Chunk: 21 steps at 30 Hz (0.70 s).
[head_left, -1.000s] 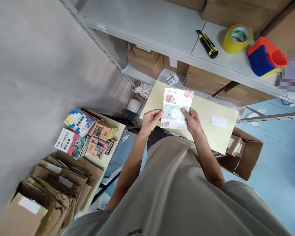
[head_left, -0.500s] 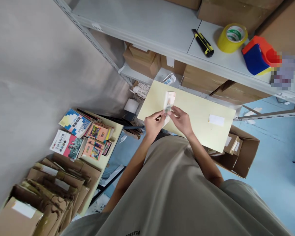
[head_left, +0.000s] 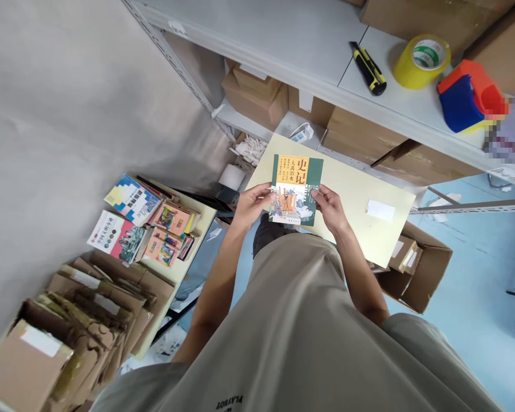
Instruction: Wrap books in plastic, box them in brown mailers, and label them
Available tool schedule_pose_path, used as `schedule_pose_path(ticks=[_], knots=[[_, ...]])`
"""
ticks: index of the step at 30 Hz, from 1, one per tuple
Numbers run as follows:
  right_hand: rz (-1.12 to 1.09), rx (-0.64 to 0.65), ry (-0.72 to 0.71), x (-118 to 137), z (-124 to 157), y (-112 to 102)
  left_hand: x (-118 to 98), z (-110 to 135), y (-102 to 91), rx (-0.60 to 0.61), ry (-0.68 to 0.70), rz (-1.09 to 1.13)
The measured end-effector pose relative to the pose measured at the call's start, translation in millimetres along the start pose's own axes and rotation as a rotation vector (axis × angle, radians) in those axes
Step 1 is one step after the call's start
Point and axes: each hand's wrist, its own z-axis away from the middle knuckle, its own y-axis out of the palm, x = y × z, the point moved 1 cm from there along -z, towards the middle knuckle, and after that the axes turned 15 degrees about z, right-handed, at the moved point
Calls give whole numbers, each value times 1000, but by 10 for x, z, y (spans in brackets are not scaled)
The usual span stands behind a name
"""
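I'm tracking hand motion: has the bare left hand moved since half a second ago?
Yes: the bare left hand has moved leftward, farther from the white rectangular label on the pale-yellow tabletop.

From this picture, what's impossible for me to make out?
All in the head view:
Illustrated book: smallest cover print, too small.
Left hand and right hand: some fingers, behind the book.
Shelf item at right edge: masked by pixelation.
Open cardboard box: partly covered by tabletop.

The left hand (head_left: 252,203) pinches the left edge of the book (head_left: 295,180), the right hand (head_left: 329,207) its right edge; both forearms (head_left: 217,269) angle in toward it.
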Motion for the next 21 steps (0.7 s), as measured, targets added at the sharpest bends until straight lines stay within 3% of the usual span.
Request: schedule_pose_path(ticks=[7,14,21], knots=[[75,53,-100,80,-34,-17,-5,29,25,4,107,59],[210,90,-445,154,-118,-59,-248,73,42,-19,414,0],[205,43,-462,117,-105,-103,-212,85,106,-45,397,96]])
